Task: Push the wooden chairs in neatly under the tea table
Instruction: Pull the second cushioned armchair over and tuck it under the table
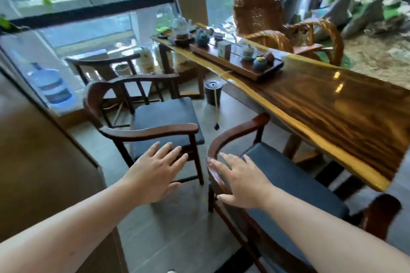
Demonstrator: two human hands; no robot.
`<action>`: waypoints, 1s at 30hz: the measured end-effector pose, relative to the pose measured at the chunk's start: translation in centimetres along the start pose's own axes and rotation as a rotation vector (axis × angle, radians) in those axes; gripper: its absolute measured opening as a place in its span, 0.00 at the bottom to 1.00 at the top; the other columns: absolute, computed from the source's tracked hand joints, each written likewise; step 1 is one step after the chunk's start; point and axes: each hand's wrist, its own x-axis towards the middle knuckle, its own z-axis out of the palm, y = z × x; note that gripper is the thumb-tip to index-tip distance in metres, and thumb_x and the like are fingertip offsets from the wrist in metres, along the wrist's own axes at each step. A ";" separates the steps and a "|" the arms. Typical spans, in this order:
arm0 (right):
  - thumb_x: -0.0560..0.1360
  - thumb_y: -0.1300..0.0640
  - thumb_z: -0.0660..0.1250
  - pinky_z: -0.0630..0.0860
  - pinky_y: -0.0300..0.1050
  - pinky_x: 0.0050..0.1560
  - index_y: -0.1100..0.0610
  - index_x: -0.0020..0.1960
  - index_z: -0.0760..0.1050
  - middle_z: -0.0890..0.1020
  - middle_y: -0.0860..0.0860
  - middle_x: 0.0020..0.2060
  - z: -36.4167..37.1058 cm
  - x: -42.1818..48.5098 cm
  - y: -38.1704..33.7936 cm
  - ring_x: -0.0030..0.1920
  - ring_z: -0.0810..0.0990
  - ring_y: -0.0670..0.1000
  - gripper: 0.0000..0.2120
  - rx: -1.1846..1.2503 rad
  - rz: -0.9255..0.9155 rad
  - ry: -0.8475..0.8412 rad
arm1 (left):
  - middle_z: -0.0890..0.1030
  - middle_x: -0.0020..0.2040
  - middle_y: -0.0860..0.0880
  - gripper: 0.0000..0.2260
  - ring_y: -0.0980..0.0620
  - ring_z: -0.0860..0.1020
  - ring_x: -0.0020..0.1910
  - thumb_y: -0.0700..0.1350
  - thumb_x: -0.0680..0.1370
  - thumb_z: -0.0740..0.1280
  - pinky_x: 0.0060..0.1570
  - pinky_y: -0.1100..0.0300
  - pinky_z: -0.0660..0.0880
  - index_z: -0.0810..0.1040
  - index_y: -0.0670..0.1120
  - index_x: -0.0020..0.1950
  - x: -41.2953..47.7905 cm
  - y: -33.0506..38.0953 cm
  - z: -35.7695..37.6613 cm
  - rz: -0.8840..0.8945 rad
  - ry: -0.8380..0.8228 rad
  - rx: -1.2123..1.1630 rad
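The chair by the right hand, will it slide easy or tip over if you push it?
The nearest chair looks stiff, solid wood, so probably fairly heavy. Four splayed legs on smooth floor tiles suggest it slides rather than tips. The right hand, fingers open, rests on its curved backrest.

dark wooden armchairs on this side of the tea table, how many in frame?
3. Nearest chair under the right hand, middle chair beyond the left hand, far chair by the window. Others may sit outside the frame.
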 end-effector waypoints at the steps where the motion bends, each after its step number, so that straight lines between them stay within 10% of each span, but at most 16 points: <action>1: 0.72 0.34 0.63 0.51 0.63 0.73 0.48 0.78 0.46 0.54 0.56 0.78 -0.3 0.9 0.1 0.76 0.53 0.57 0.44 -0.001 -0.012 0.002 | 0.74 0.67 0.41 0.32 0.38 0.70 0.67 0.62 0.73 0.65 0.63 0.39 0.69 0.69 0.45 0.70 -0.3 -0.7 -0.1 -0.026 -0.011 0.008; 20: 0.68 0.40 0.69 0.66 0.57 0.68 0.50 0.72 0.66 0.72 0.55 0.70 0.4 27.9 -4.0 0.68 0.70 0.56 0.36 0.069 -0.039 0.059 | 0.78 0.63 0.41 0.32 0.40 0.75 0.62 0.62 0.68 0.70 0.61 0.41 0.72 0.74 0.44 0.66 0.8 -24.9 11.6 -0.278 -0.085 -0.116; 30: 0.71 0.40 0.68 0.63 0.52 0.68 0.51 0.74 0.61 0.67 0.54 0.73 3.0 37.9 -4.0 0.70 0.67 0.55 0.37 0.046 -0.052 -0.094 | 0.60 0.76 0.43 0.32 0.42 0.57 0.74 0.62 0.78 0.56 0.72 0.43 0.53 0.54 0.47 0.76 1.7 -32.4 19.0 -0.314 -0.256 -0.171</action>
